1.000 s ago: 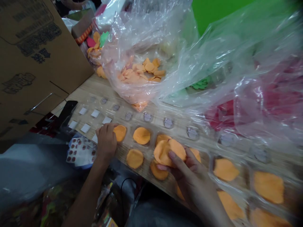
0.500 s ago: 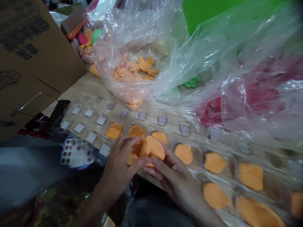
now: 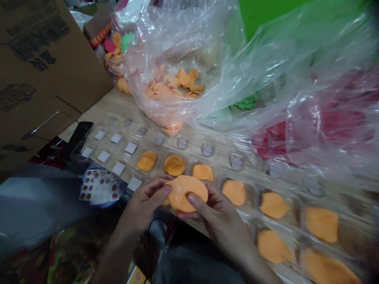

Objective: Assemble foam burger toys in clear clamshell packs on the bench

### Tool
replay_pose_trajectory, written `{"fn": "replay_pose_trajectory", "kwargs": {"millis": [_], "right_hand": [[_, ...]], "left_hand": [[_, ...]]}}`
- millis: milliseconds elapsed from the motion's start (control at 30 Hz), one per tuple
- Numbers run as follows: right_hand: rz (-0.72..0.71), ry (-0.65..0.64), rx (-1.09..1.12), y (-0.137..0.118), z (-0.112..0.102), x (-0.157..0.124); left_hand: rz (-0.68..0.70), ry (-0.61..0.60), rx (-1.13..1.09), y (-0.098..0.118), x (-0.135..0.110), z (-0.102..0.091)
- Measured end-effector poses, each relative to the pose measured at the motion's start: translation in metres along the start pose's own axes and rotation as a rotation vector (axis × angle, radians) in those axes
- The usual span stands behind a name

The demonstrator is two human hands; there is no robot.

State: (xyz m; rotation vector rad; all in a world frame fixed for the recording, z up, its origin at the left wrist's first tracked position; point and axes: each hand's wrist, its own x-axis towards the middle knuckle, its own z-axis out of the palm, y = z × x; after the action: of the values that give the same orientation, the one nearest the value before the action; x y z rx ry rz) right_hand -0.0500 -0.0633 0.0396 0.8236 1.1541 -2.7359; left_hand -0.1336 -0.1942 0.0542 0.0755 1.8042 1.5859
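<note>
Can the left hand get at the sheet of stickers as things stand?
Probably yes. The sheet of stickers lies just left of the left hand, and nothing seems to block the way. But its fingers are holding the orange disc, so they would likely need to let go first.

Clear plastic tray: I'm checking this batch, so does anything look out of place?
In the clear plastic tray, one orange piece tapers to a point, unlike the rounder orange piece nearer the far edge, so it looks misshapen.
</note>
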Motion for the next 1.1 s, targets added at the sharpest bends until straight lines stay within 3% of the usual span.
{"fn": "replay_pose_trajectory", "kwargs": {"millis": [67, 167, 233, 300, 333, 400, 467, 533, 667, 933, 1100], "right_hand": [[0.038, 0.001, 0.036, 0.004, -0.002, 0.003], [0.069, 0.111, 0.105, 0.010, -0.003, 0.006], [0.067, 0.186, 0.122, 0.011, -0.004, 0.008], [0.060, 0.215, 0.116, 0.012, -0.006, 0.009], [0.058, 0.220, 0.109, 0.012, -0.007, 0.010], [0.052, 0.233, 0.099, 0.011, -0.009, 0.010], [0.036, 0.263, 0.096, 0.009, -0.011, 0.009], [0.023, 0.289, 0.089, 0.007, -0.012, 0.009], [0.020, 0.287, 0.087, 0.003, -0.011, 0.010], [0.014, 0.209, 0.114, 0.002, -0.002, 0.011], [0.070, 0.134, 0.152, -0.002, 0.005, 0.003]], "left_hand": [[-0.092, 0.091, -0.152, -0.002, -0.001, -0.012], [-0.013, 0.434, -0.182, -0.006, -0.007, -0.039], [0.154, 0.703, 0.041, -0.015, -0.012, -0.057], [0.347, 0.871, 0.465, -0.031, -0.016, -0.073], [0.435, 0.880, 0.693, -0.041, -0.017, -0.079], [0.577, 0.732, 1.068, -0.061, -0.017, -0.088], [0.642, 0.531, 1.275, -0.076, -0.016, -0.092], [0.620, 0.416, 1.361, -0.084, -0.017, -0.094], [0.595, 0.492, 1.424, -0.086, -0.018, -0.091], [0.805, 0.562, 1.452, -0.111, 0.013, -0.090], [0.806, 0.602, 1.294, -0.084, 0.004, -0.069]]}}
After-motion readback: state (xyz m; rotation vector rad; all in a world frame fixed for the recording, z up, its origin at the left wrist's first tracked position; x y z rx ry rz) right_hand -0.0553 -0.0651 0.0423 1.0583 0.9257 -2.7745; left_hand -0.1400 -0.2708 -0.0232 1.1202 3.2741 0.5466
